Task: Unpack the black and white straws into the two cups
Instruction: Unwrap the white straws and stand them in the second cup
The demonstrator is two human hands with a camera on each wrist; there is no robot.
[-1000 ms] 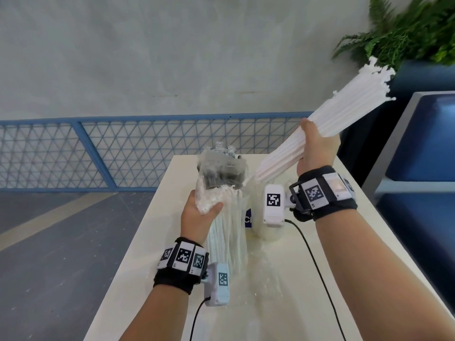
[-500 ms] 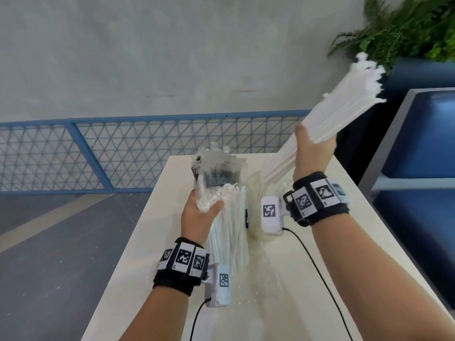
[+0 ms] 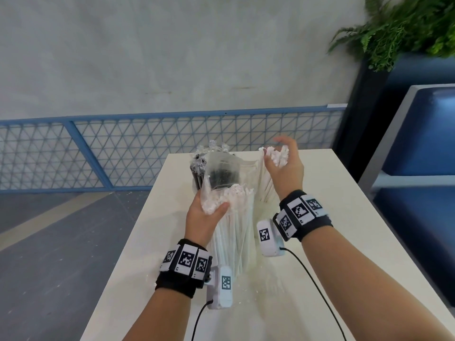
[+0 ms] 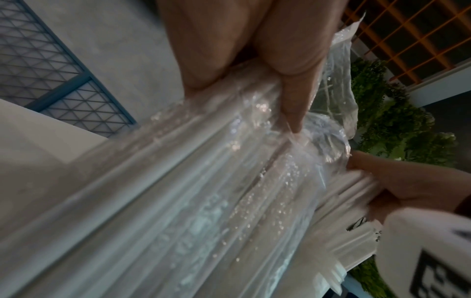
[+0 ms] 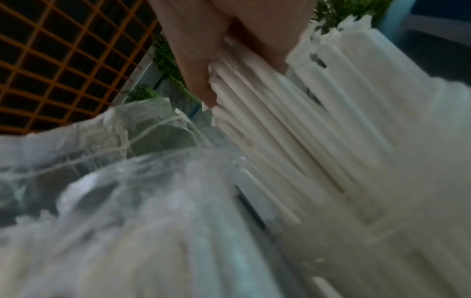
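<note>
My left hand (image 3: 211, 206) grips the top of a clear plastic bag (image 3: 236, 242) of white straws, held upright on the table; its fingers (image 4: 293, 90) pinch the crinkled film. Behind the bag stands a clear cup (image 3: 222, 173) with black straws in it. To the right, my right hand (image 3: 278, 153) curls loosely round the tops of a bundle of loose white straws (image 3: 267, 183) that stands nearly upright beside the black-straw cup. The thumb (image 5: 201, 80) lies against these straws (image 5: 293, 131). What the bundle's lower end stands in is hidden by the bag and my wrist.
The pale table (image 3: 332, 217) is narrow, with its left edge close to my left arm. A blue bench (image 3: 430, 143) and a potted fern (image 3: 406, 25) stand at the right. A blue mesh fence (image 3: 98, 156) runs behind. Wrist-camera cables trail toward me.
My right hand has brought the white straw bundle down from high at the right to stand upright next to the black-straw cup, sliding up to its tops. The left hand has held still.
</note>
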